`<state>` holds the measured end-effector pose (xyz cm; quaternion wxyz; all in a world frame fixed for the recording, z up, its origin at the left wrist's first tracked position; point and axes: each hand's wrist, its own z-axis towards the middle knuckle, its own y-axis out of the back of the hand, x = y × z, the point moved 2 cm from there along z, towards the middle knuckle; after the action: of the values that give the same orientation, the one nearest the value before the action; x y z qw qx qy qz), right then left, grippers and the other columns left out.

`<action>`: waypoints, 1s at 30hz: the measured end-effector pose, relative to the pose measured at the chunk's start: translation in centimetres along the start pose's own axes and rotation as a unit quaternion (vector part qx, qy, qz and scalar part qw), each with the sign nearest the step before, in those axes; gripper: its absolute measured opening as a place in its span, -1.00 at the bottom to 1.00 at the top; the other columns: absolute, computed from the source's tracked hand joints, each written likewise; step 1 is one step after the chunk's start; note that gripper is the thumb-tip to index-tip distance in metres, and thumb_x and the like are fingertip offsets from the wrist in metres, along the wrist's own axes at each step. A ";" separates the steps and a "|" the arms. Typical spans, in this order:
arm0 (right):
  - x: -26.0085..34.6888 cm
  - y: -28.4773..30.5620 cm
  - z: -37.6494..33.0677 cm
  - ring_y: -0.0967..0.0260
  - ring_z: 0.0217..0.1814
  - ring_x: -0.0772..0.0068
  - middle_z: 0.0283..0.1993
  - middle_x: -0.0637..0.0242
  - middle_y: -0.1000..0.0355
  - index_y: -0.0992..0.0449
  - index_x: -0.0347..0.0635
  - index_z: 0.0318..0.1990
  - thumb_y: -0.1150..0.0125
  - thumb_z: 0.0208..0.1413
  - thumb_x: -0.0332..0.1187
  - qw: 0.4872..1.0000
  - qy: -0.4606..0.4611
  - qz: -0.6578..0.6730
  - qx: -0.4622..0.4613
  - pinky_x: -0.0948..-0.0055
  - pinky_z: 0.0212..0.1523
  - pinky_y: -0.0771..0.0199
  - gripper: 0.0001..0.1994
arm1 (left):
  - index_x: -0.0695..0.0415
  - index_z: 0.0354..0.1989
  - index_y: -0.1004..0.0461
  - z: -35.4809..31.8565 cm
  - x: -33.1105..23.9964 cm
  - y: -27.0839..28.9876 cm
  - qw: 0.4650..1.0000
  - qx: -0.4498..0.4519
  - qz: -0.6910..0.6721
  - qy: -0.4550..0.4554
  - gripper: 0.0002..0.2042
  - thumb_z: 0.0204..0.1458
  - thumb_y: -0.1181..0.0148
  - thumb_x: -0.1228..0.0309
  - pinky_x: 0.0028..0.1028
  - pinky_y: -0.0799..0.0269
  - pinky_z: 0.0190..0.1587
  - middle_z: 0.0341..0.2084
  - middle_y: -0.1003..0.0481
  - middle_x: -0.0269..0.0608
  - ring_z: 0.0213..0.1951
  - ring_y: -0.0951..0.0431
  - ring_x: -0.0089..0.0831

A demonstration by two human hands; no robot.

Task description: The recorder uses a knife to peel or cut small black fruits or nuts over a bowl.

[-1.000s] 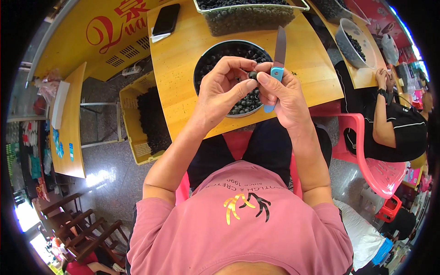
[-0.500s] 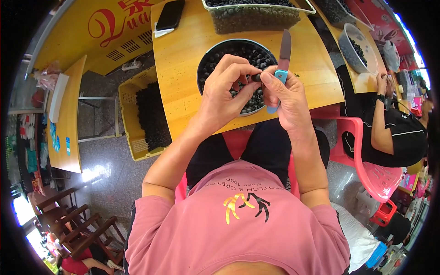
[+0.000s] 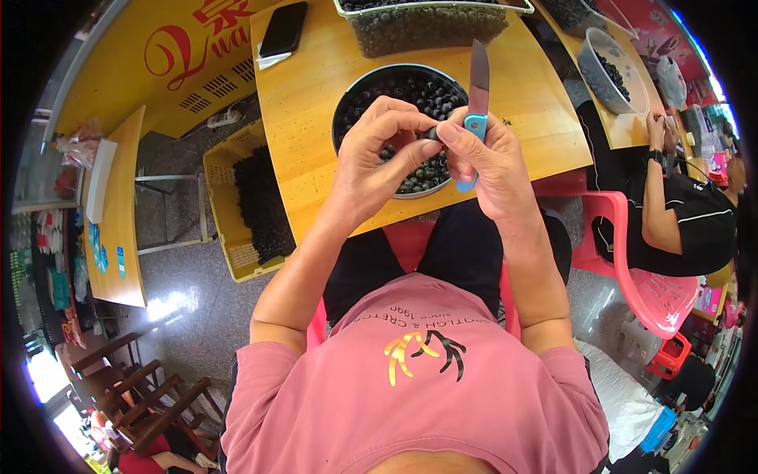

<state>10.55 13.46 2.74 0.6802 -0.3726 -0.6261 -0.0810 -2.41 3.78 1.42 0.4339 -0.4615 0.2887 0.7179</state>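
Observation:
My left hand (image 3: 367, 162) is closed, its thumb and forefinger pinching a small dark round fruit (image 3: 432, 134) that is partly hidden by the fingertips. Close against it, my right hand (image 3: 497, 170) grips a folding-type knife (image 3: 478, 79) by its blue handle, with the blade pointing up and away from me. The right thumb tip meets the left fingertips at the fruit. Below both hands, a round bowl (image 3: 341, 110) with a dark inside holds many similar dark fruits, some with pale ends. It stands at the near edge of the wooden table (image 3: 308, 158).
A clear bin (image 3: 426, 35) full of dark fruits stands beyond the bowl, with a black phone (image 3: 285, 28) to its left. A yellow crate (image 3: 225, 213) of dark pieces is on the floor at left. At right, a co-worker (image 3: 671, 221) sits near a pink chair (image 3: 620, 245).
Both hands have shifted slightly left, staying together over the bowl. The knife blade has turned a little more upright, and the fruit is more covered by the fingers.

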 end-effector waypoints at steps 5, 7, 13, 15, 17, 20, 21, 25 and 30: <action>0.0 0.2 -0.2 -0.15 -0.61 0.82 -0.54 0.57 -0.33 -0.48 -0.16 -0.26 -0.23 0.18 -0.32 1.000 0.012 -0.018 0.017 0.74 -0.60 -0.09 -0.87 | 0.23 -0.17 -0.46 -0.3 -0.2 -0.5 0.990 -0.001 -0.129 0.058 -0.85 0.11 -0.21 0.50 -0.63 -0.35 -0.22 -0.29 -0.42 -0.35 -0.31 -0.41 -0.64; 0.3 -0.2 -0.5 -0.28 -0.50 0.72 -0.43 0.45 -0.44 -0.49 -0.26 -0.19 -0.18 0.22 -0.31 0.974 0.120 -0.187 -0.050 0.66 -0.55 -0.24 -0.82 | 0.23 -0.14 -0.43 -0.3 -0.1 -0.3 0.983 0.001 -0.163 0.089 -0.85 0.15 -0.17 0.48 -0.65 -0.35 -0.21 -0.29 -0.44 -0.37 -0.30 -0.41 -0.66; 1.3 -0.7 -1.2 -0.47 -0.36 0.29 -0.35 0.22 -0.48 -0.51 -0.28 -0.17 -0.23 0.12 -0.43 0.781 0.323 -0.535 -0.020 0.41 -0.39 -0.43 -0.84 | 0.19 -0.12 -0.39 -0.4 0.4 -0.2 0.985 -0.006 -0.143 0.096 -0.85 0.19 -0.13 0.43 -0.65 -0.36 -0.25 -0.31 -0.46 -0.38 -0.31 -0.39 -0.70; 1.3 -0.7 -1.1 -0.47 -0.36 0.25 -0.35 0.21 -0.48 -0.52 -0.26 -0.18 -0.25 0.08 -0.45 0.768 0.344 -0.540 -0.029 0.39 -0.39 -0.43 -0.84 | 0.20 -0.11 -0.39 -0.5 0.6 -0.2 0.985 0.002 -0.152 0.083 -0.84 0.19 -0.13 0.42 -0.64 -0.37 -0.27 -0.30 -0.46 -0.37 -0.33 -0.39 -0.69; 1.2 -0.6 -1.1 -0.47 -0.35 0.21 -0.34 0.20 -0.48 -0.53 -0.23 -0.19 -0.27 0.04 -0.48 0.754 0.366 -0.544 -0.037 0.37 -0.39 -0.43 -0.84 | 0.21 -0.11 -0.38 -0.6 0.7 -0.2 0.986 0.003 -0.147 0.084 -0.83 0.20 -0.12 0.42 -0.62 -0.36 -0.27 -0.28 -0.45 -0.32 -0.34 -0.39 -0.64; 1.2 -0.4 -1.0 -0.46 -0.35 0.20 -0.32 0.23 -0.50 -0.53 -0.21 -0.20 -0.28 0.02 -0.50 0.733 0.383 -0.560 -0.040 0.33 -0.38 -0.44 -0.83 | 0.22 -0.11 -0.37 -0.6 0.6 -0.2 0.987 0.003 -0.141 0.082 -0.82 0.20 -0.11 0.42 -0.59 -0.35 -0.28 -0.27 -0.43 -0.28 -0.35 -0.39 -0.58; 1.2 -0.4 -1.0 -0.46 -0.35 0.21 -0.32 0.24 -0.50 -0.53 -0.20 -0.20 -0.28 0.01 -0.50 0.731 0.383 -0.563 -0.039 0.34 -0.38 -0.44 -0.83 | 0.22 -0.11 -0.37 -0.6 0.6 -0.1 0.987 0.003 -0.141 0.078 -0.82 0.19 -0.12 0.42 -0.59 -0.36 -0.28 -0.27 -0.43 -0.28 -0.35 -0.40 -0.58; 1.3 -0.4 -1.0 -0.46 -0.34 0.21 -0.33 0.26 -0.50 -0.53 -0.19 -0.19 -0.28 0.00 -0.51 0.728 0.383 -0.567 -0.044 0.34 -0.38 -0.44 -0.82 | 0.22 -0.11 -0.38 -0.6 0.7 -0.2 0.985 0.000 -0.148 0.084 -0.83 0.19 -0.12 0.43 -0.59 -0.36 -0.29 -0.28 -0.43 -0.29 -0.36 -0.40 -0.58; 1.1 -0.1 -0.8 -0.46 -0.36 0.23 -0.35 0.27 -0.50 -0.53 -0.18 -0.19 -0.28 0.00 -0.52 0.725 0.387 -0.568 -0.042 0.35 -0.41 -0.43 -0.81 | 0.21 -0.11 -0.38 -0.6 0.8 -0.2 0.984 -0.006 -0.151 0.092 -0.83 0.18 -0.13 0.45 -0.62 -0.39 -0.28 -0.32 -0.44 -0.35 -0.34 -0.40 -0.67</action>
<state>11.34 13.24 3.80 0.6737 0.0886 -0.3994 -0.6154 -2.20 3.68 0.48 0.5063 -0.5665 0.2501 0.6001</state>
